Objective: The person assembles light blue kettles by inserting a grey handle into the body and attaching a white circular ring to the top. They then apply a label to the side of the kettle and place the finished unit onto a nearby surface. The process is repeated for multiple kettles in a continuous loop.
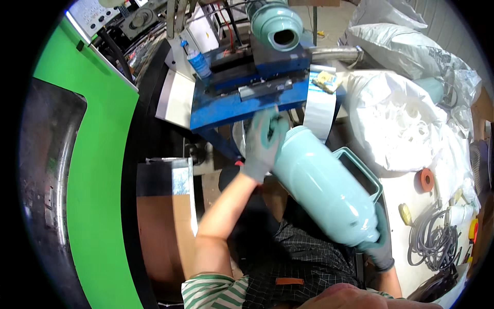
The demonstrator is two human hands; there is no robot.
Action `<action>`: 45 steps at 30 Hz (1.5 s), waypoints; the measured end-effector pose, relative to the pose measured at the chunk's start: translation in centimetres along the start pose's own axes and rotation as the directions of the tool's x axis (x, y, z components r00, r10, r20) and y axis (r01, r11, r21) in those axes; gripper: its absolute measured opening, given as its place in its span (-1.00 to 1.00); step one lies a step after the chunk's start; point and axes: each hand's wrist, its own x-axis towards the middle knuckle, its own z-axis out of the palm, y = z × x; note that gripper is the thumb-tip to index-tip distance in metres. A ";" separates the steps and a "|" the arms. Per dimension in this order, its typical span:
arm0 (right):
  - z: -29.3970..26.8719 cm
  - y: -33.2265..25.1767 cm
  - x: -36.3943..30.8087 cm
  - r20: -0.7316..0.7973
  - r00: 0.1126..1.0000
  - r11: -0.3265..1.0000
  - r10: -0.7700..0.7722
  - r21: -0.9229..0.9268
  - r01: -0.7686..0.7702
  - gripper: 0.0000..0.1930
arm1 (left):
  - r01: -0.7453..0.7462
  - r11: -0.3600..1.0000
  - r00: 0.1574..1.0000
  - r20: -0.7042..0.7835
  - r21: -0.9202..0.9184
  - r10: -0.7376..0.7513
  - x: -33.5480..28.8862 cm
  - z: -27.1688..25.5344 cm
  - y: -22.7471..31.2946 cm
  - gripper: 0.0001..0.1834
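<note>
Left hand, gloved, its grip wrapped around the neck end of a pale teal flask shell. The shell's long axis runs from 10 o'clock down to 4 o'clock, handle uppermost, held in the air. Right hand, gloved, grip cupping the base end. At 12 o'clock, a blue machine surface carries a second teal shell; white sacks lie at 2 o'clock.

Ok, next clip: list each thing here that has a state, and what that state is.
pale green jug: tilted, held at both ends, handle up.
left hand: gloved, gripping the jug's neck end.
right hand: gloved, cupping the jug's base.
second jug: lying on the blue machine, mouth open toward the camera.
grey cable: coiled on the white table.
</note>
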 end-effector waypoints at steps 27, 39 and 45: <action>23.3 -21.6 39.0 0.077 0.979 0.932 -0.190 0.326 0.155 -0.31 | -0.497 0.855 0.818 0.248 -0.150 0.519 -16.5 -7.1 10.0 -0.67; 21.7 -12.3 31.9 -0.005 0.861 0.832 -0.509 0.254 0.494 -0.17 | -0.089 0.949 0.935 0.302 -0.304 0.184 -17.2 -7.0 6.4 -0.33; 0.5 0.9 12.6 -0.331 0.770 0.768 -0.545 -0.565 0.301 -0.34 | -0.262 0.955 0.929 0.229 -0.142 0.289 -11.6 -7.3 10.0 0.00</action>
